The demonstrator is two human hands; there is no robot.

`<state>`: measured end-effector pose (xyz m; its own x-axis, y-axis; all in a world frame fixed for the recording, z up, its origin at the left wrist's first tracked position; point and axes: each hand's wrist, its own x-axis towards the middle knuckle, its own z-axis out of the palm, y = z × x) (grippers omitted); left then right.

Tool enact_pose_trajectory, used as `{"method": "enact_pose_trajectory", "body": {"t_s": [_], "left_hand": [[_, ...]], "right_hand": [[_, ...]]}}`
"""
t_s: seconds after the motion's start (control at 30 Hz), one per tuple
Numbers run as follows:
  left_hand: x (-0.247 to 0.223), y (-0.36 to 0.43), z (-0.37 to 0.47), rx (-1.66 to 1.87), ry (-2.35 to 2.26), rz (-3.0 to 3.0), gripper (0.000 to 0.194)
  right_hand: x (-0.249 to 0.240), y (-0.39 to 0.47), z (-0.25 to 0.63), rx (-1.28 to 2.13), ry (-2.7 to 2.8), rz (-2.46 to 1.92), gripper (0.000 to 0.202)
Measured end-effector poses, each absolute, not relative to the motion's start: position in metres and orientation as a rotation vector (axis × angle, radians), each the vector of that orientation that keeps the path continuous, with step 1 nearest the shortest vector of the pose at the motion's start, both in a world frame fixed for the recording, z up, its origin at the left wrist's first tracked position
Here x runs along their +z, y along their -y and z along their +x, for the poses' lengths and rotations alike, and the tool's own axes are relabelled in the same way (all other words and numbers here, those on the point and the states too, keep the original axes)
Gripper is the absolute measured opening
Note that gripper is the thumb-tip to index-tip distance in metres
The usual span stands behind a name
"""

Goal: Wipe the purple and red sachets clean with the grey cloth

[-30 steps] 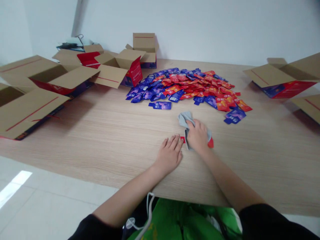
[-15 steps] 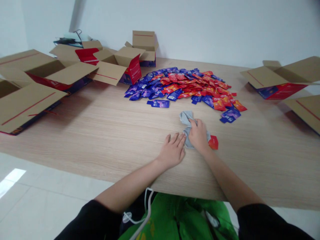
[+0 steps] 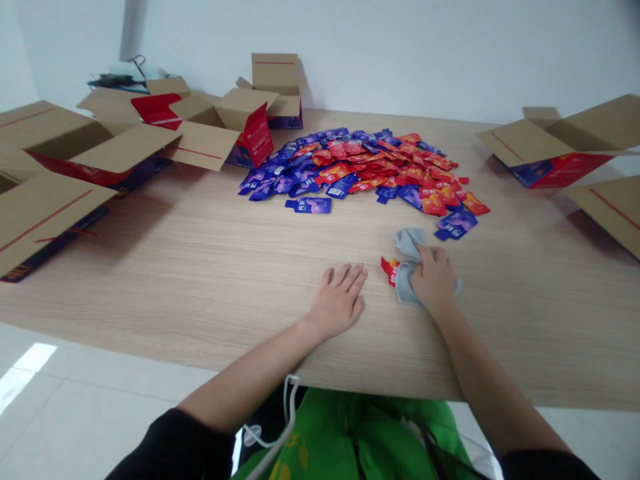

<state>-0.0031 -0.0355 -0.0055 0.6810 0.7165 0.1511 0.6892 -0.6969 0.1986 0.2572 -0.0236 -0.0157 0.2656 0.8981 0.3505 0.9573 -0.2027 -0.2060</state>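
Observation:
My right hand (image 3: 436, 280) grips a crumpled grey cloth (image 3: 409, 241) and presses it on the wooden table (image 3: 240, 280). Under the cloth lies a red pouch (image 3: 389, 270); only its left end with the spout shows, the rest is covered. To the left, my left hand (image 3: 338, 300) rests flat on the tabletop with its fingers apart, holding nothing and a short way from the pouch. Beyond both hands spreads a heap of red and purple-blue pouches (image 3: 360, 163). Two purple pouches lie at its near edge, one at the left (image 3: 313, 205) and one at the right (image 3: 457, 225).
Several open cardboard boxes (image 3: 125, 150) with red and blue sides stand at the left, their flaps sticking out. Another open box (image 3: 560, 170) and part of one more (image 3: 613, 207) are at the right. A white wall (image 3: 400, 60) rises behind the table.
My right hand has slid to the right with the cloth, away from my left hand. The red pouch's left end now shows; earlier its right end did. My left hand stays flat.

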Motion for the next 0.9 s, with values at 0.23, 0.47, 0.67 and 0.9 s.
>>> {"method": "enact_pose_trajectory", "body": {"t_s": [0.23,0.47,0.67,0.9], "left_hand": [[0.005,0.031,0.006,0.336,-1.117,2.816,0.062],[-0.008,0.041,-0.002,0.336,-1.459,2.703,0.056],[-0.002,0.041,-0.009,0.298,-1.456,2.689,0.051],[-0.001,0.042,-0.008,0.302,-1.445,2.673,0.051]], "right_hand": [[-0.015,0.000,0.212,-0.097,1.945,-1.912,0.048],[-0.011,-0.017,0.182,0.000,2.072,-1.796,0.048],[0.007,-0.016,0.224,0.088,1.697,-1.969,0.045],[0.054,0.030,0.190,-0.167,1.849,-1.897,0.050]]}}
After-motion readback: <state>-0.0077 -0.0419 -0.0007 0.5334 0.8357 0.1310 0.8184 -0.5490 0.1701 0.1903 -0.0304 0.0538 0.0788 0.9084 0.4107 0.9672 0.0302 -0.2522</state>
